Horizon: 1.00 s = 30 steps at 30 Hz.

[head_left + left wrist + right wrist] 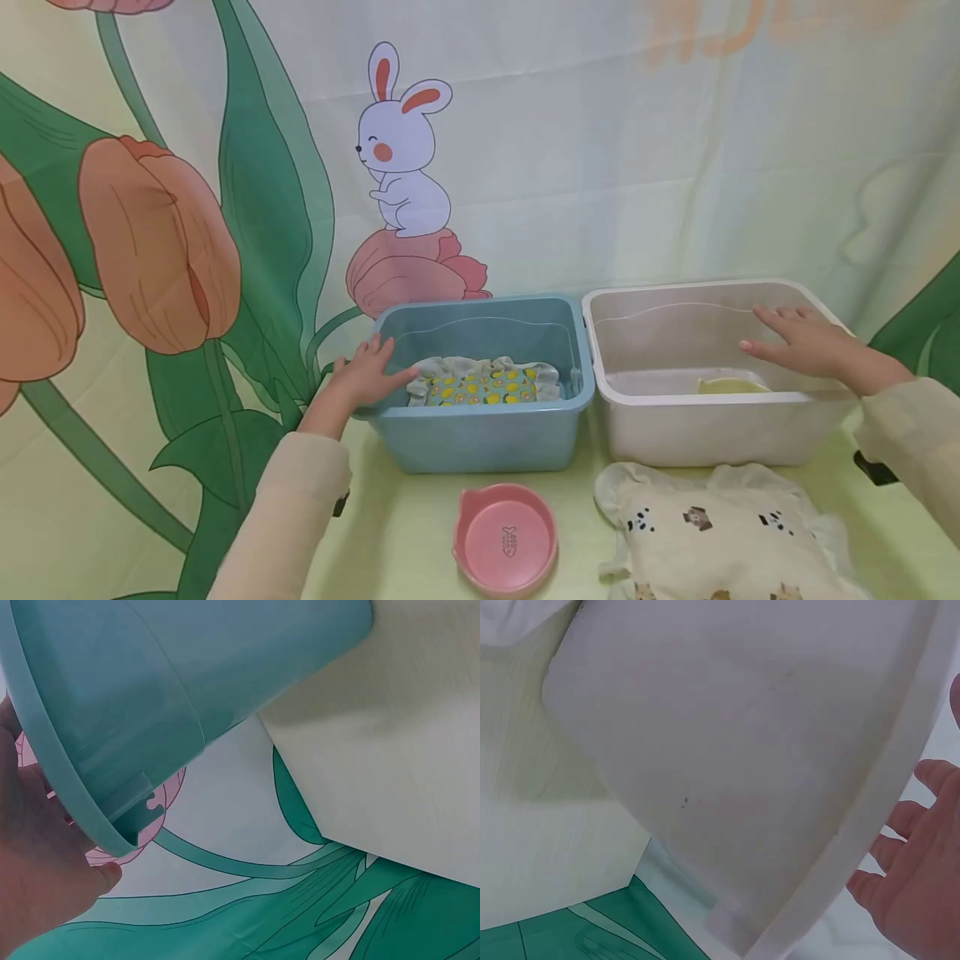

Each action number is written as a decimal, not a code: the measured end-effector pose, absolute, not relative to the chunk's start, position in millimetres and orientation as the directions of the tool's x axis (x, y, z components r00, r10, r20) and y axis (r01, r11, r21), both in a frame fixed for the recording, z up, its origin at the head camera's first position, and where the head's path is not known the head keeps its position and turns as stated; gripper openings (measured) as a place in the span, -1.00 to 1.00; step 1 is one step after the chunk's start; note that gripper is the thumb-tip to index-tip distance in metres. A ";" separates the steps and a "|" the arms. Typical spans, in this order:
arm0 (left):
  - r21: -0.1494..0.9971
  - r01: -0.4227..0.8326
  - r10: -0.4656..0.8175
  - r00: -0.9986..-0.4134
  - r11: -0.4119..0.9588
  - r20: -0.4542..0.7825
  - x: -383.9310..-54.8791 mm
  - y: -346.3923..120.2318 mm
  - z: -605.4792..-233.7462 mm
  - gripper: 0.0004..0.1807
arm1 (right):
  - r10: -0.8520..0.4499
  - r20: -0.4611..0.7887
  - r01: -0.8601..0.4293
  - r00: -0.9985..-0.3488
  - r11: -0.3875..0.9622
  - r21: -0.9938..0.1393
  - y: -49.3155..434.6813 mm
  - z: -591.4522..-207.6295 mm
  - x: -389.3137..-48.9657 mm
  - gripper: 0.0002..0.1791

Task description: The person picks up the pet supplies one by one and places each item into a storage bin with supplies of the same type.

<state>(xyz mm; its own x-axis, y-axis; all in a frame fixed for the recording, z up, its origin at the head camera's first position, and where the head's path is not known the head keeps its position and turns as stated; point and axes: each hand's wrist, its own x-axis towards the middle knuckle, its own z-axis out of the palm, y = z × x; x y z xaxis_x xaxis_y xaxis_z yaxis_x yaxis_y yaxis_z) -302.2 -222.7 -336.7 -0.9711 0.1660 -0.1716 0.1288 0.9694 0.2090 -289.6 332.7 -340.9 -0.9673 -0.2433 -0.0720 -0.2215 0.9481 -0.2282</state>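
My left hand (365,377) is over the left end of a blue plastic bin (480,437), fingers spread at its rim. Inside that bin lies a small frilled cushion (483,387) with a lemon print. On the right, my right hand (806,343) hovers with extended fingers above the right side of a whitish bin (712,433). A pale yellow dish (731,386) shows partly in it, its lower part hidden by the front wall. The left wrist view has the blue bin's outer wall beside the hand; the right wrist view shows the whitish bin's wall and the fingers past its rim.
A pink cat-eared bowl (506,537) with a fishbone mark sits on the table (390,533) before the blue bin. To its right lies a frilled cream cushion (723,533) with animal prints. Behind the bins hangs a cloth (600,167) with tulips and a rabbit.
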 end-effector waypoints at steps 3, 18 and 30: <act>0.222 0.138 0.177 -0.970 0.965 -0.168 -298.4 -224.4 -336.1 -0.13 | -0.252 -0.066 -0.228 -0.965 0.941 -0.250 332.9 -342.5 -289.2 -0.08; 0.261 0.175 0.216 -0.967 0.949 -0.136 -283.0 -237.3 -336.4 -0.08 | -0.301 -0.017 -0.287 -0.953 0.923 -0.254 328.8 -346.6 -283.0 -0.11; 0.354 0.204 0.254 -0.962 0.913 -0.102 -271.2 -247.8 -336.8 -0.03 | -0.334 0.028 -0.328 -0.942 0.903 -0.278 325.0 -342.6 -269.3 -0.17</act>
